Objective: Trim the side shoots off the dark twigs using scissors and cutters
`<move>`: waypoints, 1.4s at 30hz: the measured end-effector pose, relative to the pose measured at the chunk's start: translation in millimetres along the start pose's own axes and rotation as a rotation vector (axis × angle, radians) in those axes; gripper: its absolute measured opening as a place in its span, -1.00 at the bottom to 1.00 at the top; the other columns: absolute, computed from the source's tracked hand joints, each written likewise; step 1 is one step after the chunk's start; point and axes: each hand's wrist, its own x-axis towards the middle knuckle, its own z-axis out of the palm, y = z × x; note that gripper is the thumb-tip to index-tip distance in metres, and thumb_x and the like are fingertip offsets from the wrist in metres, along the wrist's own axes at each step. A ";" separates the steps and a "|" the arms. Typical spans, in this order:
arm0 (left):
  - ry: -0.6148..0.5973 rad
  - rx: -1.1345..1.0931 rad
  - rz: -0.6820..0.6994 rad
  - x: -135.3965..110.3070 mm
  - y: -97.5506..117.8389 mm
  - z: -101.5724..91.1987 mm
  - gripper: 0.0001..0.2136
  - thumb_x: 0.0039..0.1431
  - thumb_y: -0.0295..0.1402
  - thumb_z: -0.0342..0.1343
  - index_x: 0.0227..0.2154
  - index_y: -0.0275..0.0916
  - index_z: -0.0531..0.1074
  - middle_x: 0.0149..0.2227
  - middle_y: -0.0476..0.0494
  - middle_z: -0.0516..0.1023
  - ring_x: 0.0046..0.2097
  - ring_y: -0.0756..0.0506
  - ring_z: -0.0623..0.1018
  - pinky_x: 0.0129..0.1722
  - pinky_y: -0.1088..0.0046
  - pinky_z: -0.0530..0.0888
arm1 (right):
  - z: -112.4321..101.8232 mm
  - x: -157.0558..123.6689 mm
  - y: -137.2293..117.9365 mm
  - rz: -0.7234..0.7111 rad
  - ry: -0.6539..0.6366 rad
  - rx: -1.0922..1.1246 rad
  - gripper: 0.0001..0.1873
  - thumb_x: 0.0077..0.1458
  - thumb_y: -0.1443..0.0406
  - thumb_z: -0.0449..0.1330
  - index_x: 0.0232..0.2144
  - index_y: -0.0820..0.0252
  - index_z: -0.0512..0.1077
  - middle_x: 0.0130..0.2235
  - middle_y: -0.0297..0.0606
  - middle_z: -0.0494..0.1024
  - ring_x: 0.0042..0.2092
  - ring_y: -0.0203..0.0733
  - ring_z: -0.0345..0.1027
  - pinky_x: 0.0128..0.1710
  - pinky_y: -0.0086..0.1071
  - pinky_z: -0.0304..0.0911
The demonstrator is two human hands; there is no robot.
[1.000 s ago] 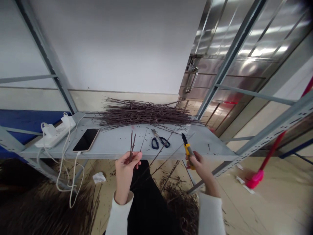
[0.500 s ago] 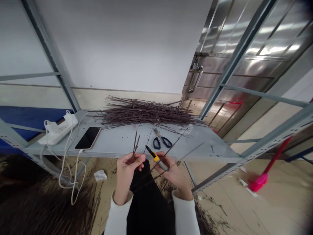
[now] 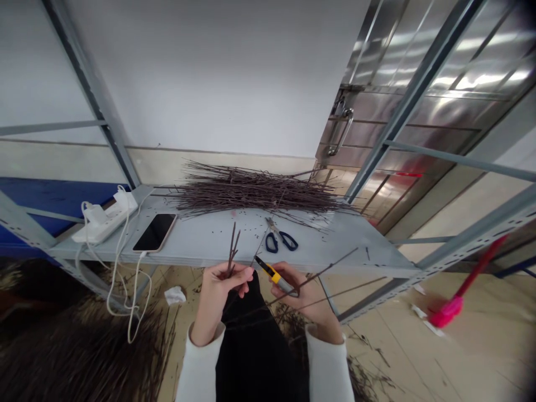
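Head view — twigs (image 3: 233, 248) pinched by left hand (image 3: 221, 282), cutters (image 3: 274, 274) gripped by right hand (image 3: 301, 295); twigs best steadied near blades (image 3: 260, 262).

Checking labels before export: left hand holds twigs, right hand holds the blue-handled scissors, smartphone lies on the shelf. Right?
Not quite: the right hand holds yellow-and-grey cutters; the head view shows the blue-handled scissors lying on the shelf. The rest stands: left hand holding twigs, smartphone on the shelf.
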 end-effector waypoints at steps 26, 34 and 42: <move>-0.009 0.046 -0.041 0.1 -2.3 9.6 -0.78 -0.21 -0.29 0.31 -0.68 -0.31 0.42 -0.68 -0.01 0.40 -0.72 0.13 0.21 -0.72 0.58 0.06 | 1.5 4.5 -12.9 -0.135 0.124 -0.192 -0.57 -0.15 0.36 0.14 -0.13 0.14 0.34 -0.22 -0.26 0.51 -0.28 -0.22 0.41 -0.26 -0.37 0.33; 0.167 -0.030 0.022 2.5 0.0 9.3 -0.77 -0.25 -0.27 0.31 -0.66 -0.31 0.41 -0.67 0.01 0.43 -0.76 0.12 0.25 -0.78 0.59 0.12 | 31.2 20.0 -7.4 -0.364 0.434 -0.496 -0.58 -0.14 0.37 0.15 -0.13 0.13 0.34 -0.18 -0.17 0.41 -0.13 -0.07 0.34 -0.10 -0.19 0.28; 0.148 -0.071 0.041 0.5 5.2 0.1 -0.83 -0.23 -0.36 0.30 -0.67 -0.32 0.43 -0.71 0.05 0.39 -0.76 0.15 0.24 -0.76 0.63 0.09 | 47.8 23.7 -3.3 -0.498 0.515 -0.496 -0.54 -0.14 0.38 0.15 -0.10 0.16 0.34 -0.19 -0.17 0.37 -0.17 -0.10 0.35 -0.20 -0.26 0.34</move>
